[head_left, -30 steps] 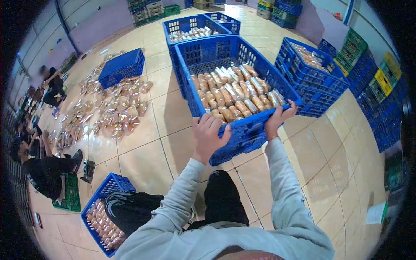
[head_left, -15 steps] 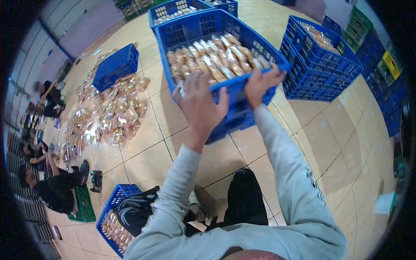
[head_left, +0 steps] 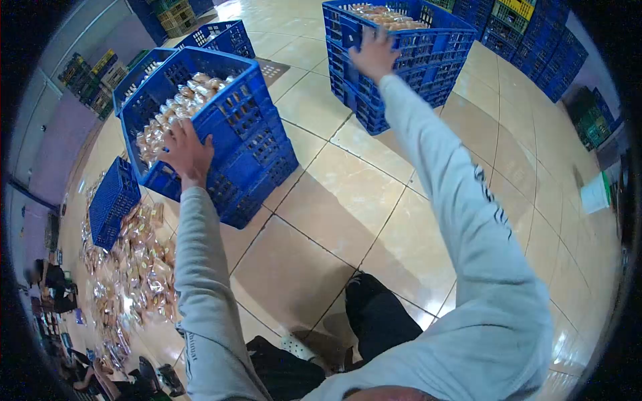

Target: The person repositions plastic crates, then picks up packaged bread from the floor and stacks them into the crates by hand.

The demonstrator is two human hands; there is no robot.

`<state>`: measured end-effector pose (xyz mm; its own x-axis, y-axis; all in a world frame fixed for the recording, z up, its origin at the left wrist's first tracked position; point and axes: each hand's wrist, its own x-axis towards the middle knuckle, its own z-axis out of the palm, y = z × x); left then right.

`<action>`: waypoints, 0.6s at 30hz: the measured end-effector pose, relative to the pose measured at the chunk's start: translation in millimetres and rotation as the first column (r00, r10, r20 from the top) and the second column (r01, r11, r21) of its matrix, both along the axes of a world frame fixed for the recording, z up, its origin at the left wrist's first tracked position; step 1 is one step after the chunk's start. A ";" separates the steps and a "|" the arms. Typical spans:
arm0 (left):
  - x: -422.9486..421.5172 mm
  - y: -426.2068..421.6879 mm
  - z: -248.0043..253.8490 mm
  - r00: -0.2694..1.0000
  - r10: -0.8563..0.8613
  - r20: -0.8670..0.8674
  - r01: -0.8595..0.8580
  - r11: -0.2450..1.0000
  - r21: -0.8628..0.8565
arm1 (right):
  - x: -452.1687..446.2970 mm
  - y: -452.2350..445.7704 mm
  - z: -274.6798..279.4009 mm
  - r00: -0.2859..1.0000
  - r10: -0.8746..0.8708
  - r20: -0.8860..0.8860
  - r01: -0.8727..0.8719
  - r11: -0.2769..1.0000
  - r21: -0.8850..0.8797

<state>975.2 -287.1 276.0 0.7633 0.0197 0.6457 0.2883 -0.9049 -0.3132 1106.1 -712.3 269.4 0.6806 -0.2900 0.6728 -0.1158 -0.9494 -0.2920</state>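
My left hand (head_left: 187, 154) lies over the near rim of a blue crate (head_left: 234, 144), its fingers reaching over wrapped bread rolls (head_left: 179, 105) and its thumb apart. This crate tops a stack of blue crates. My right hand (head_left: 376, 55) is stretched out with fingers spread at the near corner of another stack of blue crates (head_left: 408, 67). Whether its fingertips touch the plastic, I cannot tell. More wrapped rolls (head_left: 386, 17) fill the top crate of that stack.
Many packaged breads (head_left: 134, 267) lie spread on the tiled floor at left, with a blue crate (head_left: 115, 204) on them. A person (head_left: 59, 284) sits beyond. More blue crates (head_left: 224, 40) stand behind my stack; a white bucket (head_left: 595, 194) stands far right.
My view has turned right, so the first stack now appears further left. My right hand has left that crate's rim and reached to the right-hand stack. My left hand stays at the first crate.
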 end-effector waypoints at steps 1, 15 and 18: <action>11.2 5.0 -0.5 1.000 -0.009 -0.021 0.009 1.000 -0.012 | 8.4 -24.2 6.2 0.995 -0.095 -0.033 0.093 0.994 -0.060; 25.0 -38.7 -156.9 0.932 -0.221 -0.287 0.179 0.970 -0.165 | 75.5 -88.7 14.6 0.942 -0.166 -0.292 0.112 0.975 -0.192; -161.8 -91.2 -231.7 0.553 -0.491 -0.673 -0.076 0.775 -0.628 | 42.3 -79.7 23.0 0.947 -0.142 -0.287 0.067 0.965 -0.255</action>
